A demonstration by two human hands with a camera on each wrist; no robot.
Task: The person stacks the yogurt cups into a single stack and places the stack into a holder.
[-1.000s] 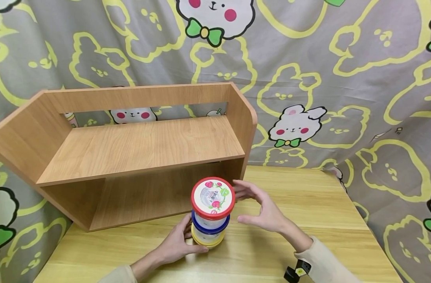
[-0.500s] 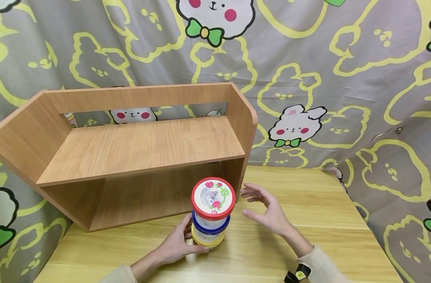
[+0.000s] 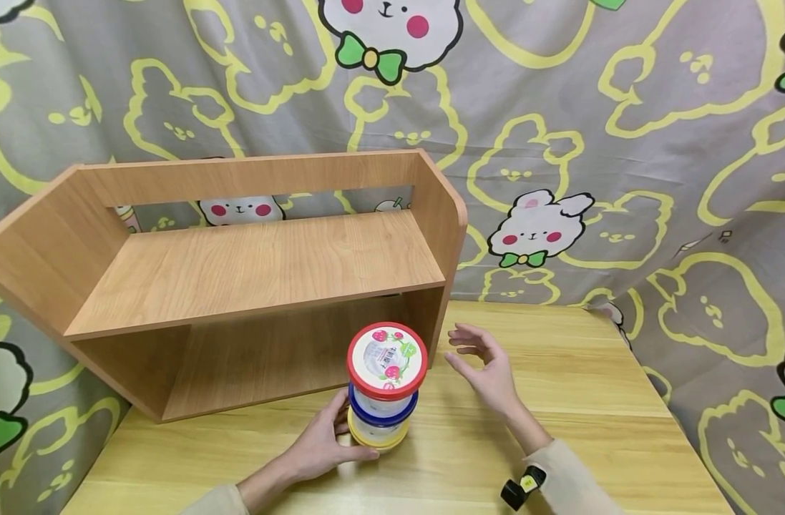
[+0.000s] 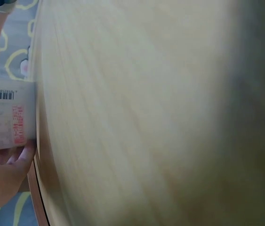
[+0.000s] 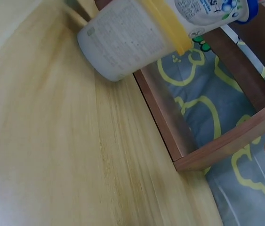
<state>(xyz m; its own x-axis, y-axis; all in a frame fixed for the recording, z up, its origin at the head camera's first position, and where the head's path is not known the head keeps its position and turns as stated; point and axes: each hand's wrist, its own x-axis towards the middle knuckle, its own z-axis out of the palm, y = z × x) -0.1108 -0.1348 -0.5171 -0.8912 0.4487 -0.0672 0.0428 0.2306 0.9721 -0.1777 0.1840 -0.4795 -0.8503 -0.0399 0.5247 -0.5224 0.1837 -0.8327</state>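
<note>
Three round plastic tubs stand stacked on the table before the shelf. On top is a red-lidded tub (image 3: pixel 388 360) with strawberries on its white lid. Below it come a blue-lidded tub (image 3: pixel 384 415) and a yellow-lidded tub (image 3: pixel 376 433). My left hand (image 3: pixel 318 445) holds the bottom tub from the left, thumb in front and fingers behind. In the left wrist view those fingertips lie against a printed white tub (image 4: pixel 5 115). The right wrist view shows the lowest tub's pale body (image 5: pixel 125 42). To the right, apart from the stack, my right hand (image 3: pixel 491 368) holds nothing, its fingers loosely bent.
A two-tier wooden shelf (image 3: pixel 270 265) stands behind and left of the stack; its right side panel (image 3: pixel 439 214) ends near the tubs. The wooden table (image 3: pixel 598 400) extends right. A cartoon-print curtain (image 3: pixel 540 86) hangs behind. A small black device (image 3: pixel 522 486) sits on the right sleeve.
My right hand has drawn away from the stack to the right. The left hand and the three tubs have stayed in place.
</note>
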